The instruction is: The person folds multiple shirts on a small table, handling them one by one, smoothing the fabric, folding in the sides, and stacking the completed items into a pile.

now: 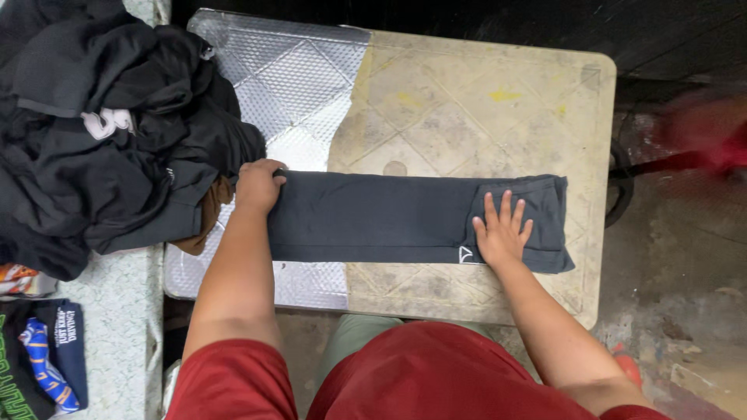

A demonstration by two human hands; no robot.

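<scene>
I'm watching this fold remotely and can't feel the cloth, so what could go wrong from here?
1. The dark folded garment overhangs the table's right edge near the flat right hand; it could slide off if released.
2. The left hand grips the end right beside the pile of dark clothes, so loose cloth might get caught into the fold.
3. The tabletop looks stained, which may mark the fabric.

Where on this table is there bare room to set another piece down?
The far half of the table is bare, between the folded dark garment and the far edge. A thin strip lies free along the near edge. The left end is crowded by the heap of dark clothes; the left hand and right hand hold the garment.
</scene>
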